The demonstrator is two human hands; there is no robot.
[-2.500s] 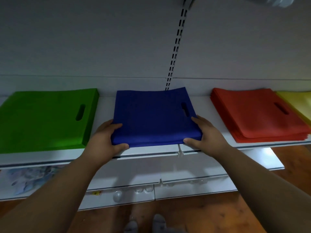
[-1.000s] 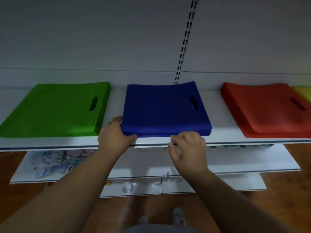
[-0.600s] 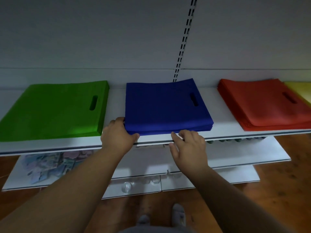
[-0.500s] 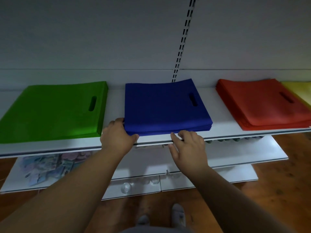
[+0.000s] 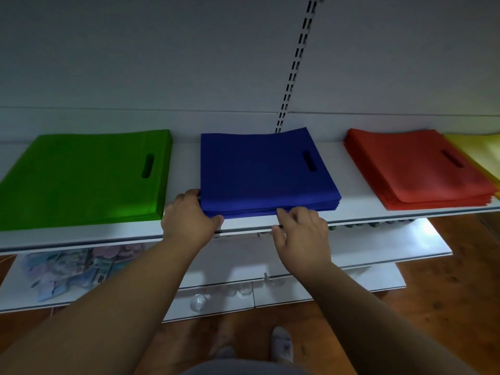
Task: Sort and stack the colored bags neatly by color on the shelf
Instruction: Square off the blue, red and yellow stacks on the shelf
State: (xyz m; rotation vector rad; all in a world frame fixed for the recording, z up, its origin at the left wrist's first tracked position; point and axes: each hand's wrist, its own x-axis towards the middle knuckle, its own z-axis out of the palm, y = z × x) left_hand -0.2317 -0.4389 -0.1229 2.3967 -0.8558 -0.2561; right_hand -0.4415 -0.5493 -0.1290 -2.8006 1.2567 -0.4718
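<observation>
Nearest the camera, a reddish wooden floor (image 5: 446,299) and lower white shelves (image 5: 378,247) are seen below the white top shelf (image 5: 81,236). At the front edge of that shelf, the left hand (image 5: 189,217) is wrapped around the near left corner of the flat stack of dark blue fabric bags (image 5: 265,171), its thumb laid along the stack's front edge and its fingers (image 5: 189,192) curled against the left side. The right hand (image 5: 300,231) is set at the middle of the same front edge, where a few layers appear to be pinched between its curled fingers (image 5: 284,212) and thumb. The blue stack is laid flat at the middle of the shelf, handle slot to the right. Left of it, apart, a stack of bright green fabric bags (image 5: 86,180) is laid. Right of it, apart, a stack of orange-red fabric bags (image 5: 416,169) is laid, with yellow fabric bags (image 5: 481,150) partly overlapped by that stack. Behind the blue stack, a white back panel with a slotted upright rail (image 5: 295,66) is seen.
</observation>
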